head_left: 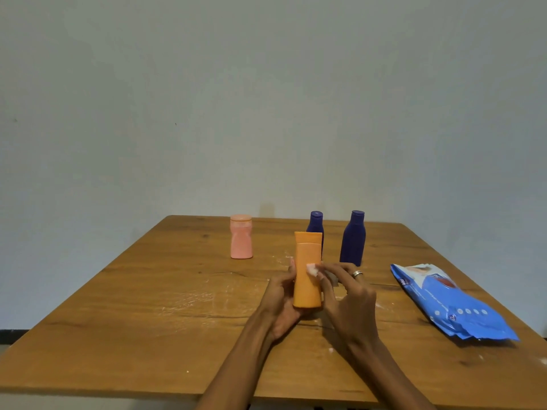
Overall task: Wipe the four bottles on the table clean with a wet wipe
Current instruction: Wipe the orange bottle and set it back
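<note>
left hand gripping orange bottle, right hand wiping

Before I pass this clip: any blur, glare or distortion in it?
Head view: soft overall, the wipe a smear on the orange bottle; wide-angle bends the table edges; light dim and even, faint shadows, no glare; pack print unreadable.

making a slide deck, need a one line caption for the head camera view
Left hand holds an orange bottle upright while the right hand rubs a wet wipe on it.
</note>
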`<state>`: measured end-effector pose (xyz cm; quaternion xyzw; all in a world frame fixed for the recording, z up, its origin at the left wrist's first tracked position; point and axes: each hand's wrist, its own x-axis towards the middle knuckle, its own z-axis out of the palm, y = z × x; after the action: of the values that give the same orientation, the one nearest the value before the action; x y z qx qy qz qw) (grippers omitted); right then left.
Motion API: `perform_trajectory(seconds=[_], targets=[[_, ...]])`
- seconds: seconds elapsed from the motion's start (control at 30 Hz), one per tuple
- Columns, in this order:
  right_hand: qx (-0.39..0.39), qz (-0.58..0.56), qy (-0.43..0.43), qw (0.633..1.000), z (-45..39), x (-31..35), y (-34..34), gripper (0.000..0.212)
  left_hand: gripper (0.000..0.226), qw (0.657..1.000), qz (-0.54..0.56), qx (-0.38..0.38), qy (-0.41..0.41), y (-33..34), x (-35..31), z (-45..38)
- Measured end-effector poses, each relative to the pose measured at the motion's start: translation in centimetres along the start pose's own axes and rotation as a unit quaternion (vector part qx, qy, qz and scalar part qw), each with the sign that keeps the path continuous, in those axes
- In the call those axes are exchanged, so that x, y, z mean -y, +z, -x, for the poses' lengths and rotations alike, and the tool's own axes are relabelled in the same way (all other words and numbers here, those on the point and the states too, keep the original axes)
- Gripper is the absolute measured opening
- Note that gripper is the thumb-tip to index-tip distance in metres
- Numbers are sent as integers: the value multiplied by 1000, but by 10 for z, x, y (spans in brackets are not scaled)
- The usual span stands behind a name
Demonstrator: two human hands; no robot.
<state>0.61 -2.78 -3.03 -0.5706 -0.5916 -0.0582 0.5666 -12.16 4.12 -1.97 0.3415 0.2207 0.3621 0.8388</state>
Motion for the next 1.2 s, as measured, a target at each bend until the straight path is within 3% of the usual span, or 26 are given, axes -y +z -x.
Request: perform_trajectory(seconds=[0.2,0.3,0.43,0.67,1.0,1.2], targets=[[-48,46,-53,996,-49,-1,2,29,55,999,29,17,6,-3,1,-2],[-53,46,-65,995,-74,2,3,28,45,999,33,21,10,-2,1,-2],[-15,41,-62,997,-78,3,2,29,41,999,33,22,14,0,-1,1],[94,76,-58,991,-30,-6,-5,35,54,999,33,-13,29,2,-3,2],[24,74,-53,996,-72,3,-1,30,41,999,3,0,33,1,0,0],[69,75,-55,993,-46,6,-2,33,39,998,-3,-26,63,-5,1,-9]])
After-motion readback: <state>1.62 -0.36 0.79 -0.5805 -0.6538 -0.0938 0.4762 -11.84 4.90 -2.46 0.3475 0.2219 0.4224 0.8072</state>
